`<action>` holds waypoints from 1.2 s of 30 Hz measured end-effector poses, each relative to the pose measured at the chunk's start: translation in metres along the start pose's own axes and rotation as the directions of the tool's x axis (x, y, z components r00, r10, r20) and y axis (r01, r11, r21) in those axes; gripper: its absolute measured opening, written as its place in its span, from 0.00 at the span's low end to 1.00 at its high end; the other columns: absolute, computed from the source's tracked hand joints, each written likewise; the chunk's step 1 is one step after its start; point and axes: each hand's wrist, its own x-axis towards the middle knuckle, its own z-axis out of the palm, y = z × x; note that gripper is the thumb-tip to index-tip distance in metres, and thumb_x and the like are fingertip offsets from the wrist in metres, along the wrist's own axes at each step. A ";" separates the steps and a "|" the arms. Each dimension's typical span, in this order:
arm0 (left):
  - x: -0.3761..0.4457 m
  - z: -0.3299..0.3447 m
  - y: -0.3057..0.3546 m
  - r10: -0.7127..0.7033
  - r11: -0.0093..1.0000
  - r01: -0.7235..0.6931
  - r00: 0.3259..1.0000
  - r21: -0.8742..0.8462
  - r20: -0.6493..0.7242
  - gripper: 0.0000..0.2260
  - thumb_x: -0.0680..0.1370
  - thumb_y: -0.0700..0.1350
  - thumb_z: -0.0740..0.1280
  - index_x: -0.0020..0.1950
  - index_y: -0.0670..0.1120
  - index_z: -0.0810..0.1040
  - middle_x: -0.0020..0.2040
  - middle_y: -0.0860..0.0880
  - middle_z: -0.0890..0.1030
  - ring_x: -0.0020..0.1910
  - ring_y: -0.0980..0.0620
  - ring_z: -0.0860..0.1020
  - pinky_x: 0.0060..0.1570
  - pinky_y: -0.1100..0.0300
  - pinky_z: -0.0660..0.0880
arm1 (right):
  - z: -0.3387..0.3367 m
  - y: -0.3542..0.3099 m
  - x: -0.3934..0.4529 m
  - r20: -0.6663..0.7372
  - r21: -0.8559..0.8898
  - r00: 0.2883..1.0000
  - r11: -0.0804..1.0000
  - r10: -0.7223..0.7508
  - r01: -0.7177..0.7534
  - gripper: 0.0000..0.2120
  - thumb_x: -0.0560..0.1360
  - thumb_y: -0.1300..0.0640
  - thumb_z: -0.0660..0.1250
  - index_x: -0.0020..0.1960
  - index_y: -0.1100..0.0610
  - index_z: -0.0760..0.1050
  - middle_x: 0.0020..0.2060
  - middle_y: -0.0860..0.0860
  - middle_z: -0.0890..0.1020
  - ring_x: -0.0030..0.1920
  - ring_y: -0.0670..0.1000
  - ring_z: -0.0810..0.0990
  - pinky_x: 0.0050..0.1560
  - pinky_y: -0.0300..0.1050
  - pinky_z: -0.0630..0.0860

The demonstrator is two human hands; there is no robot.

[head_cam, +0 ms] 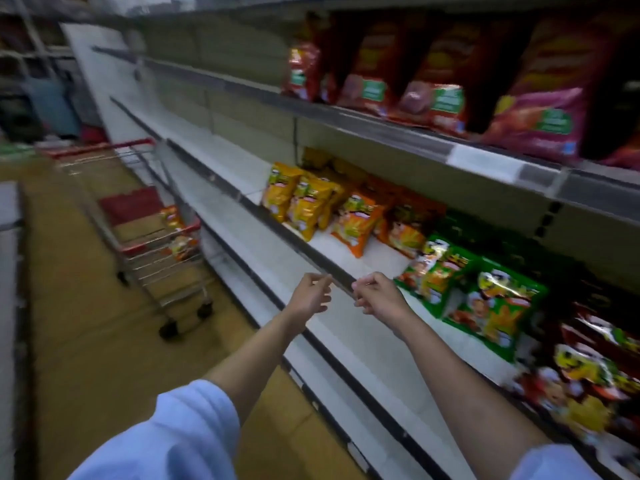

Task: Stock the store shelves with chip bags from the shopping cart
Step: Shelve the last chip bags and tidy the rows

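Now, with your left hand (309, 295) and right hand (375, 296) loosely curled and empty, turn to the shopping cart (152, 233) for its remaining chip bags (176, 233).

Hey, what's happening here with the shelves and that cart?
A person is stocking chips in a store aisle. Both the left hand and the right hand are held out empty in front of the middle shelf, fingers loosely curled. Yellow bags, orange bags and green bags already stand on that shelf. The shopping cart sits down the aisle with a few bags left in it.
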 end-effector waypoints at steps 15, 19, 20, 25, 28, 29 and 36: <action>0.145 -0.349 -0.014 -0.131 0.978 0.063 0.925 -0.196 -0.355 0.05 0.83 0.45 0.59 0.48 0.46 0.70 0.42 0.48 0.75 0.40 0.52 0.75 0.44 0.57 0.74 | 0.317 -0.121 0.192 0.265 -0.093 0.963 0.993 -0.045 0.072 0.04 0.78 0.58 0.64 0.51 0.57 0.70 0.44 0.53 0.77 0.38 0.48 0.76 0.37 0.40 0.73; 0.173 -0.403 -0.031 -0.208 0.961 0.107 0.886 -0.254 -0.414 0.08 0.82 0.46 0.60 0.57 0.42 0.69 0.45 0.47 0.76 0.45 0.49 0.76 0.41 0.60 0.74 | 0.382 -0.131 0.234 0.338 -0.143 0.941 0.988 -0.010 0.062 0.06 0.78 0.56 0.65 0.44 0.50 0.69 0.44 0.53 0.79 0.44 0.52 0.79 0.47 0.50 0.78; 0.184 -0.421 -0.036 -0.230 0.955 0.118 0.873 -0.273 -0.429 0.09 0.82 0.46 0.60 0.58 0.42 0.69 0.47 0.46 0.76 0.46 0.49 0.76 0.41 0.60 0.74 | 0.405 -0.136 0.250 0.368 -0.158 0.930 0.985 -0.006 0.069 0.05 0.78 0.56 0.65 0.45 0.51 0.69 0.44 0.52 0.78 0.44 0.52 0.79 0.48 0.50 0.78; 0.238 -0.481 -0.039 -0.271 0.945 0.134 0.831 -0.298 -0.486 0.08 0.82 0.46 0.59 0.57 0.43 0.69 0.52 0.43 0.77 0.46 0.49 0.77 0.42 0.61 0.74 | 0.482 -0.158 0.319 0.484 -0.176 0.874 0.975 -0.035 0.137 0.07 0.80 0.56 0.63 0.55 0.57 0.70 0.49 0.51 0.77 0.44 0.49 0.78 0.45 0.45 0.76; 0.282 -0.519 -0.033 -0.269 0.948 0.128 0.813 -0.291 -0.517 0.10 0.82 0.46 0.60 0.60 0.42 0.70 0.51 0.43 0.78 0.49 0.48 0.78 0.43 0.62 0.74 | 0.524 -0.171 0.377 0.528 -0.162 0.848 0.977 -0.036 0.142 0.07 0.80 0.57 0.63 0.56 0.58 0.70 0.54 0.54 0.78 0.43 0.49 0.78 0.41 0.42 0.75; 0.299 -0.531 -0.030 -0.270 0.950 0.136 0.808 -0.280 -0.523 0.12 0.82 0.46 0.59 0.62 0.41 0.70 0.52 0.42 0.78 0.50 0.47 0.78 0.45 0.61 0.75 | 0.535 -0.175 0.397 0.543 -0.165 0.839 0.976 -0.030 0.142 0.08 0.80 0.56 0.63 0.57 0.58 0.70 0.53 0.55 0.78 0.43 0.50 0.78 0.41 0.42 0.75; 0.408 -0.586 -0.016 -0.311 0.948 0.207 0.774 -0.243 -0.551 0.15 0.83 0.47 0.58 0.65 0.39 0.68 0.57 0.40 0.76 0.46 0.49 0.79 0.44 0.61 0.77 | 0.593 -0.193 0.514 0.588 -0.215 0.806 0.974 0.071 0.071 0.07 0.80 0.55 0.62 0.56 0.56 0.70 0.53 0.55 0.79 0.47 0.51 0.79 0.41 0.43 0.76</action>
